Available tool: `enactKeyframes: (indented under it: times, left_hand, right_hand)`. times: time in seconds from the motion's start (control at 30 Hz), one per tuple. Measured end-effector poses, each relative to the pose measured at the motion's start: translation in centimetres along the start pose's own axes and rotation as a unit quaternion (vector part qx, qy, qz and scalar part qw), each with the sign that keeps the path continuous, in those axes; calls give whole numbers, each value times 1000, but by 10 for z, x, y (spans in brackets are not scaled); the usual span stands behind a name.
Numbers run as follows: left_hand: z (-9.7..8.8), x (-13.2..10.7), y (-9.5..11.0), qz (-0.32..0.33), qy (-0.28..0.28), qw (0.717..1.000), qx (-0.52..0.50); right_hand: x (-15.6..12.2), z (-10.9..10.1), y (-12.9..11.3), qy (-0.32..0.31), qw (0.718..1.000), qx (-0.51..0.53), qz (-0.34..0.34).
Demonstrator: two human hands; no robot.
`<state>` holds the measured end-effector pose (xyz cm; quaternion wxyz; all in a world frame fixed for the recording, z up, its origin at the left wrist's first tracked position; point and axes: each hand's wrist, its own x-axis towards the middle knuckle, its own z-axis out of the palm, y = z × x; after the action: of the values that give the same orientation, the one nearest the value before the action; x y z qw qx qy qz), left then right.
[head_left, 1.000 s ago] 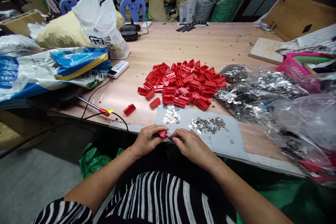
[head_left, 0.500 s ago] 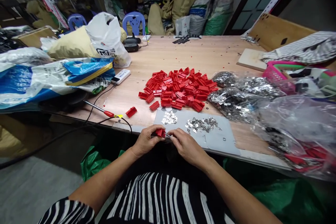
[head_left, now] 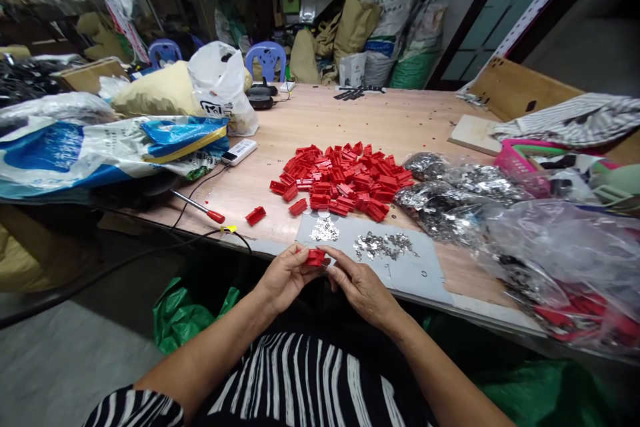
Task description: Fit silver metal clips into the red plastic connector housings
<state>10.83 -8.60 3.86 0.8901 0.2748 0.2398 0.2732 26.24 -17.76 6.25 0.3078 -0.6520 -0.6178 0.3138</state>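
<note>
My left hand (head_left: 285, 277) and my right hand (head_left: 357, 283) meet at the table's near edge, both pinched on one small red plastic part (head_left: 315, 257). A heap of the same red parts (head_left: 345, 177) lies on the wooden table (head_left: 350, 113) just beyond. Two small piles of shiny metal clips (head_left: 383, 245) rest on a grey sheet (head_left: 410, 267) in front of my hands. One single red part (head_left: 255, 215) lies apart to the left.
Clear bags of metal clips (head_left: 450, 193) and of red parts (head_left: 575, 260) crowd the right. A red-handled tool (head_left: 200, 207) with black cables lies at left, beside blue-and-white sacks (head_left: 100, 147) and a white remote (head_left: 239, 151). A pink basket (head_left: 520, 157) sits far right.
My view has tilted up, showing more of the room. My hands stay together on the red part; the right fingers have shifted over its top.
</note>
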Motion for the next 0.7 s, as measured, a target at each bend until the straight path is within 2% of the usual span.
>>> enactKeyframes:
  times: [0.2,0.33,0.47,0.6,0.7]
  left_hand:
    - [5,-3,-5,-60,42,992,-106]
    - [9,-3,-9,-74,42,986,-143]
    - [10,-4,-14,-57,34,988,-142]
    - [3,-3,-13,-25,30,994,-101]
    - [-8,0,-3,30,69,997,-21]
  right_hand:
    - [0,0,-3,23,999,10,-20]
    - [-2,1,0,37,999,-5,-22]
    - [0,7,5,75,997,9,-28]
    - [11,11,8,80,995,59,-14]
    - [28,8,10,75,997,21,5]
